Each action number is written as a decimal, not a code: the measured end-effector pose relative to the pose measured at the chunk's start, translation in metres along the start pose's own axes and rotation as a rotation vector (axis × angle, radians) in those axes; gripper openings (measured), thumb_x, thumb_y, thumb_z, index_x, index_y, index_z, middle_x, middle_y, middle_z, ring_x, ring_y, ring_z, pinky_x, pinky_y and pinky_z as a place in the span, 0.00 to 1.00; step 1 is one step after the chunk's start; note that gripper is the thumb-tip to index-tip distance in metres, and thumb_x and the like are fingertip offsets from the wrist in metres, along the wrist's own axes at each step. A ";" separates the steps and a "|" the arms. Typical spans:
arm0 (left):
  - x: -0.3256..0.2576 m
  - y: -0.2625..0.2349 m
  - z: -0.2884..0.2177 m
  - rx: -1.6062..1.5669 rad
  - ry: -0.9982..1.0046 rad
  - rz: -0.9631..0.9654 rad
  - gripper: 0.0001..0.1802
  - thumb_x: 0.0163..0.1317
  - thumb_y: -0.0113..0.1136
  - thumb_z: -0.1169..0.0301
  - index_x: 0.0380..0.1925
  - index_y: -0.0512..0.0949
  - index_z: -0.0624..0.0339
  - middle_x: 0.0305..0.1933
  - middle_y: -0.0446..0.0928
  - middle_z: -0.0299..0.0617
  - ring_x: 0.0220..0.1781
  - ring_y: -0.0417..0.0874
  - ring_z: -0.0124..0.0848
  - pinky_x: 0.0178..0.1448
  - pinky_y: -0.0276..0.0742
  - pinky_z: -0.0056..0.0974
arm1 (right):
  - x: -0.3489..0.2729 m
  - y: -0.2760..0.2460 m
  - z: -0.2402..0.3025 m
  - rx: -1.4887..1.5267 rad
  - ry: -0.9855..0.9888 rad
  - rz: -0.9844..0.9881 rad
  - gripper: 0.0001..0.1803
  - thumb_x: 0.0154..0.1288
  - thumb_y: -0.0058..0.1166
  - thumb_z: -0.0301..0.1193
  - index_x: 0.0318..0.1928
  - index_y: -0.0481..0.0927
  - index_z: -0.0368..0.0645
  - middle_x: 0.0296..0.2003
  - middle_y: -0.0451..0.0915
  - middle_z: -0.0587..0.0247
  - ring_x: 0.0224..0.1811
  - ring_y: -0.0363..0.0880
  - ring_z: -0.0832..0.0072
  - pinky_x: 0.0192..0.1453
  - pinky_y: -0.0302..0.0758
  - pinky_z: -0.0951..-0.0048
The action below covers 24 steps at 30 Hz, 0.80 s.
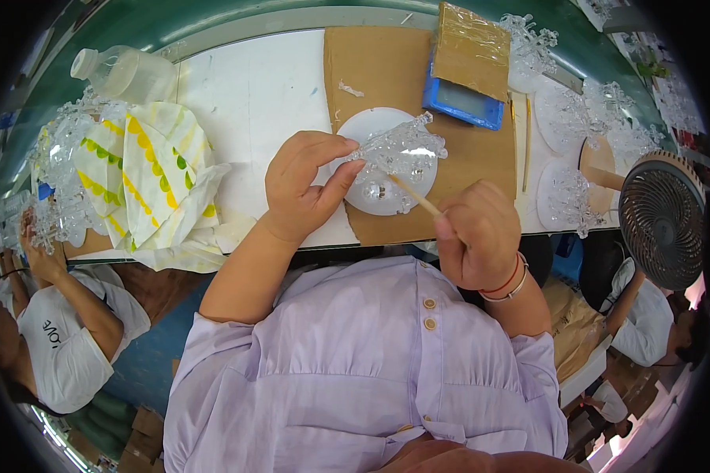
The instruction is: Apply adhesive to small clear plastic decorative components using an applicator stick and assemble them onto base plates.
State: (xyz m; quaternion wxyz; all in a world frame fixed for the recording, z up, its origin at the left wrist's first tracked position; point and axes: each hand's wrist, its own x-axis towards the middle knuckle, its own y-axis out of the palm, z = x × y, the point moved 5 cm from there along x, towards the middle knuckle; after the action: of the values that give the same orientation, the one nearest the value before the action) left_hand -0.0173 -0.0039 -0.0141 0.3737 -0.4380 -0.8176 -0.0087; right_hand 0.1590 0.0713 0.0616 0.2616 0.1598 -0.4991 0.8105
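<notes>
lavender shirt cloth [355, 355] with small round buttons fills the near part of the view, and both bare forearms rise from it toward the white table [252, 94]. left hand [304, 185] sits curled over the table edge, thumb and forefinger pinched shut on the end of a clear plastic branch-like ornament [402, 150], which juts rightward and hovers just above a white round disc [371, 126]. right hand [475, 232], with a red cord and a bangle at the wrist, is closed in a loose fist around a thin wooden stick [414, 195]; the stick's far tip reaches up-left and meets the underside of the clear ornament, over the disc. whether the tip actually touches the disc i cannot tell.

the disc lies on a brown cardboard sheet [386, 71] spread over the table. beyond it rests a small blue scale [463, 101] with a flat brown packet [472, 47] on top. further right lie more white discs with clear ornaments [576, 197] on them, and a dark round fan [661, 217] stands at that end of the table. to the left, a cloth with yellow and green scallop print [154, 173] is heaped near the edge, with a milky plastic bottle [126, 72] lying on its side beyond it. another person in a white shirt [63, 331] sits at far left, one hand raised among more clear pieces.
</notes>
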 end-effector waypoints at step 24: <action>0.003 0.001 0.001 -0.004 0.001 -0.036 0.13 0.47 0.72 0.79 0.35 0.80 0.63 0.34 0.82 0.44 0.34 0.82 0.37 0.37 0.77 0.34 | 0.026 0.013 -0.017 -0.055 -0.001 -0.100 0.07 0.60 0.59 0.19 0.33 0.72 0.38 0.24 0.78 0.58 0.23 0.74 0.62 0.27 0.69 0.66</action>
State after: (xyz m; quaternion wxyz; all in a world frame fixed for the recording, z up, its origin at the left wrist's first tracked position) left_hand -0.0178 -0.0008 -0.0129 0.3732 -0.4240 -0.8250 -0.0173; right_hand 0.1303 0.0884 0.0581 0.3059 0.1779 -0.5128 0.7822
